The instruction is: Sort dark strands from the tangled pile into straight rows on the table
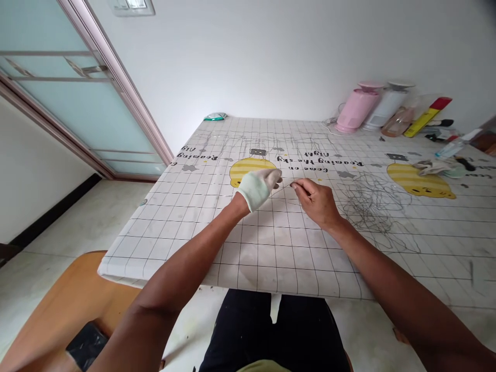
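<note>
A: How do the two hands stand above the gridded cloth point(135, 248)?

B: The right hand point(314, 200), bare, has its thumb and forefinger pinched on a thin strand point(285, 184). The left hand point(260, 187), in a pale glove point(251, 192), has its fingers curled in and appears to grasp the same strand; the exact grip is hidden from me.

A: And where is that strand?

B: In the short gap between the hands, just above the cloth and well in from its near edge.

A: What seems done?

B: Toward the wall, a loose row of fine strands point(294, 137) lies spread across the far part of the cloth. I would judge these to be pieces already sorted out, though their ends are too fine to follow.

A: And what is left?

B: Beside the right forearm lies a tangle of dark strands point(368, 212), loops crossing in every direction. It looks like the larger share, so I should call the work partly done; no count is possible.

A: Is the strand in hand finished?

B: I cannot tell. It is held, not laid down, which suggests a step in progress.
</note>
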Tool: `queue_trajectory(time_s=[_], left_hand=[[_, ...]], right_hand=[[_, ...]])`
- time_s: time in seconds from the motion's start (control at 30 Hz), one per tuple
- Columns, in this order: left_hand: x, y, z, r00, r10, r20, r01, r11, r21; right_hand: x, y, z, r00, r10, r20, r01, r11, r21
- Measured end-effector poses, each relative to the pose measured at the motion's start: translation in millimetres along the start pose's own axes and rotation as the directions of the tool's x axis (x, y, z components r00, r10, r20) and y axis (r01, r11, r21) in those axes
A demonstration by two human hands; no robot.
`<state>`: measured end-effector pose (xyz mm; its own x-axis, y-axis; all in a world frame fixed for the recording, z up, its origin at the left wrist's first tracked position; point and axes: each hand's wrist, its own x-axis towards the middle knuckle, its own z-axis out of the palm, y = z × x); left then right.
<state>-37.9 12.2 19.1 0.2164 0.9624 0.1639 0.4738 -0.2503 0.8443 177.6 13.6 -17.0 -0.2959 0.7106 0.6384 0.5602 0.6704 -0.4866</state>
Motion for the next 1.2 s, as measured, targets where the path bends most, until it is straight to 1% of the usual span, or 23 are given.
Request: queue_trajectory(time_s=[0.03, 0.07, 0.1, 0.17, 0.27, 0.33, 0.37, 0.43, 0.47, 0.53, 0.6, 0.67, 0.73, 0.8, 0.93, 1.0, 1.13, 1.2], left_hand=[[0.0, 1.1, -2.9, 0.997, -0.068, -0.024, 0.065, 0.99, -0.126], [0.0, 1.9, -4.7, 0.992, -0.124, -0.028, 0.115, 0.969, -0.218], [-0.1, 2.6, -5.4, 0.989, -0.146, -0.018, 0.137, 0.955, -0.264], [-0.6, 4.1, -4.0, 0.99, -0.134, 0.032, 0.138, 0.959, -0.249], [-1.8, 6.6, 1.9, 0.988, -0.075, 0.135, 0.096, 0.984, -0.151], [-2.3, 7.1, 5.8, 0.983, -0.064, 0.173, 0.088, 0.987, -0.133], [-2.2, 6.7, 7.2, 0.981, -0.07, 0.179, 0.096, 0.986, -0.139], [-1.4, 4.8, 8.8, 0.982, -0.097, 0.16, 0.125, 0.977, -0.171], [-0.7, 3.6, 8.9, 0.984, -0.117, 0.136, 0.142, 0.971, -0.195], [1.2, 1.2, 8.2, 0.985, -0.156, 0.066, 0.168, 0.952, -0.254], [3.2, -0.7, 6.9, 0.982, -0.188, -0.002, 0.177, 0.93, -0.322], [5.1, -2.4, 5.7, 0.978, -0.204, -0.036, 0.175, 0.906, -0.385], [6.9, -4.5, 4.6, 0.977, -0.21, -0.036, 0.172, 0.876, -0.451], [8.6, -7.0, 3.2, 0.978, -0.209, -0.011, 0.172, 0.835, -0.522], [8.8, -9.0, -1.7, 0.974, -0.199, 0.11, 0.223, 0.742, -0.633], [6.5, -6.9, -4.7, 0.972, -0.172, 0.159, 0.234, 0.714, -0.659], [0.6, -0.1, -9.4, 0.979, -0.114, 0.166, 0.197, 0.714, -0.672], [-0.9, 1.9, -11.0, 0.981, -0.108, 0.161, 0.188, 0.728, -0.659]], right_hand=[[0.3, 0.0, -0.9, 1.0, 0.002, 0.0, -0.002, 1.0, 0.004], [0.3, 0.2, -1.4, 1.0, 0.003, 0.002, -0.003, 1.0, 0.005], [0.0, 0.5, -1.5, 1.0, 0.002, 0.004, -0.002, 1.0, 0.005], [-0.9, 1.2, -0.7, 1.0, 0.002, 0.015, -0.002, 1.0, 0.007], [-2.6, 1.2, 1.4, 0.999, 0.016, 0.033, -0.017, 1.0, 0.015], [-3.2, 0.3, 2.1, 0.997, 0.063, 0.049, -0.066, 0.996, 0.056], [-3.2, -0.4, 2.1, 0.992, 0.107, 0.063, -0.113, 0.988, 0.103], [-2.4, -1.4, 1.3, 0.967, 0.218, 0.128, -0.245, 0.934, 0.259], [-1.7, -1.6, 0.6, 0.948, 0.262, 0.181, -0.312, 0.882, 0.354], [0.4, -1.3, -1.0, 0.91, 0.293, 0.293, -0.41, 0.74, 0.533], [2.6, -0.7, -2.6, 0.892, 0.283, 0.353, -0.452, 0.608, 0.653], [4.6, -0.6, -3.9, 0.886, 0.287, 0.365, -0.464, 0.525, 0.714], [6.2, -1.1, -5.0, 0.887, 0.29, 0.36, -0.461, 0.492, 0.738], [7.4, -2.1, -6.2, 0.891, 0.273, 0.364, -0.454, 0.481, 0.75], [7.5, -4.0, -7.8, 0.886, 0.246, 0.394, -0.464, 0.448, 0.764], [6.6, -4.5, -7.5, 0.884, 0.245, 0.397, -0.466, 0.435, 0.77], [4.5, -4.9, -4.7, 0.89, 0.239, 0.388, -0.454, 0.386, 0.803], [3.9, -5.0, -3.3, 0.89, 0.239, 0.388, -0.453, 0.384, 0.805]])
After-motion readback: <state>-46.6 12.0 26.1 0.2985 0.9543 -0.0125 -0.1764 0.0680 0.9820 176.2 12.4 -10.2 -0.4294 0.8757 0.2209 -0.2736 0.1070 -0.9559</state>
